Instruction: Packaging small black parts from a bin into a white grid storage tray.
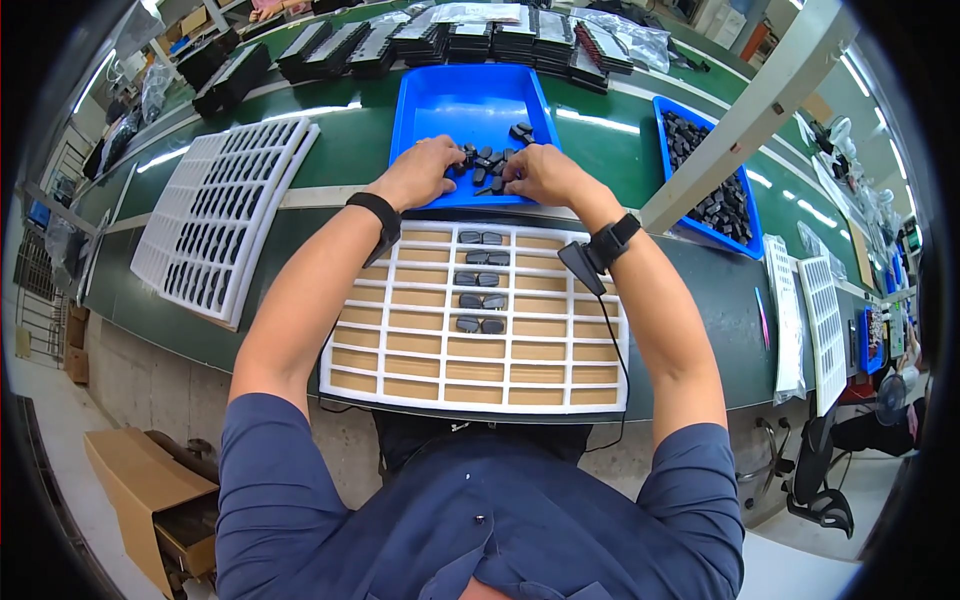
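Note:
Both hands reach into a shallow blue tray holding a small heap of black plastic pieces. My left hand is at the heap's left side, its fingers closed around a small black piece. On the right side of the heap, my right hand pinches another black piece; its fingertips partly cover it. Nearer to me lies a white grid tray with brown cardboard showing in its cells. Several pairs of black pieces fill the upper part of its middle column.
A filled white grid tray lies on another at left. At right stands a blue tray full of black pieces, behind a slanted white post. Black trays are stacked at the back. A cord runs from my right wristband.

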### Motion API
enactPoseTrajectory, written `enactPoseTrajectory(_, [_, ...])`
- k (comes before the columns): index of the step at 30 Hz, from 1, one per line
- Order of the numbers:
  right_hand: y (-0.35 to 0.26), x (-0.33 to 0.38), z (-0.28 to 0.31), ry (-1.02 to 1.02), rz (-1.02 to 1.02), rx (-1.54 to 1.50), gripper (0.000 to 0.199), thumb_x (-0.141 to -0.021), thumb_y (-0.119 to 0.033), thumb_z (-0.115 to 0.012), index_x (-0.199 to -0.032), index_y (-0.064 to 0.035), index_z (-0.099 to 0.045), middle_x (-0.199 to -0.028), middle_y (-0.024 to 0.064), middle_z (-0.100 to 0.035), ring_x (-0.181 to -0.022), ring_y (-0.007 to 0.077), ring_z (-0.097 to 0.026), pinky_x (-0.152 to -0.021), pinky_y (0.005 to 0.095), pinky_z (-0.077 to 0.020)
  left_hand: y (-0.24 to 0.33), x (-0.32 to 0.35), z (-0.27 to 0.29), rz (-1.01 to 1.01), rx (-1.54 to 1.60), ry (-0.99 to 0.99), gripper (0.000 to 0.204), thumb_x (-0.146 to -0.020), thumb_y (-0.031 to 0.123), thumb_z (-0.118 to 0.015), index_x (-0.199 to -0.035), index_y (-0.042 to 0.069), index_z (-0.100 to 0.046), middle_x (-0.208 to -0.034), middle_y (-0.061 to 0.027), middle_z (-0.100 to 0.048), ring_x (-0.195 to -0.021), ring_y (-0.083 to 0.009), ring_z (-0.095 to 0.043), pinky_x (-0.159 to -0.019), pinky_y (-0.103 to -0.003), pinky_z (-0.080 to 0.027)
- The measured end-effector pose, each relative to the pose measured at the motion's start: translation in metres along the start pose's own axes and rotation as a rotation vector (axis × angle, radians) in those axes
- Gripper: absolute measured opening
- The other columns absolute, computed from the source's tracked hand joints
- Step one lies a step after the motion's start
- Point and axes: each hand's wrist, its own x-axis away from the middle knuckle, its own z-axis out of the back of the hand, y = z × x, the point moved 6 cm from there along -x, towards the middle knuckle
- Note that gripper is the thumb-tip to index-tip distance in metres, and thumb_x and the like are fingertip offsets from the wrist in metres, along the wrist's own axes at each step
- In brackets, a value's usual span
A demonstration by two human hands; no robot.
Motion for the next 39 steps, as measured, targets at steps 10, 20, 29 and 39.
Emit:
enactPoseTrajectory(10, [-0.004, 0.007, 0.008, 0.070, -0.041, -0.034, 0.024, -0.083, -0.021, -0.083, -0.093, 0.0000, -0.075, -0.086, 0.0156, -0.074, -0.082, 0.0313, -0.072, -0.074, 0.0400, -0.0568, 0.003, 0.003, 0.005, -0.004, 0.036, 0.001, 0.034, -0.083, 0.003, -0.081, -0.115, -0.001, -0.072, -0.111, -0.0156, -0.070, -0.103, -0.0335, -0.068, -0.095, -0.040, -0.057])
enactPoseTrajectory(20, [-0.048, 0.103, 0.031, 0.235, -0.079, -0.465, 0.024, -0.087, -0.013, -0.080, -0.103, 0.0021, -0.073, -0.081, 0.0061, -0.068, -0.076, 0.0117, -0.064, -0.071, 0.0297, -0.0540, 0.050, 0.063, 0.053, 0.174, 0.648, 0.110, 0.023, -0.089, -0.001, -0.073, -0.111, -0.002, -0.071, -0.114, -0.0127, -0.072, -0.105, -0.0233, -0.071, -0.093, -0.033, -0.057])
enactPoseTrajectory(29, [-0.109, 0.220, -0.022, -0.015, -0.189, -0.570, 0.017, -0.091, -0.009, -0.080, -0.104, -0.0005, -0.074, -0.096, 0.0101, -0.077, -0.080, 0.0134, -0.072, -0.075, 0.0280, -0.0565, 0.137, 0.191, 0.025, -0.085, 0.622, 0.054, 0.007, -0.091, 0.001, -0.073, -0.087, -0.003, -0.069, -0.109, -0.0111, -0.072, -0.093, -0.0265, -0.071, -0.080, -0.033, -0.058])
enactPoseTrajectory(39, [-0.151, 0.239, -0.048, 0.423, -0.002, -0.431, 0.016, -0.089, -0.006, -0.080, -0.102, -0.0028, -0.072, -0.110, 0.0121, -0.077, -0.084, 0.0265, -0.074, -0.073, 0.0337, -0.0576, 0.149, 0.211, -0.004, -0.053, 0.493, 0.128, 0.010, -0.093, 0.000, -0.073, -0.083, -0.004, -0.073, -0.113, -0.0104, -0.074, -0.091, -0.0236, -0.071, -0.076, -0.031, -0.058])
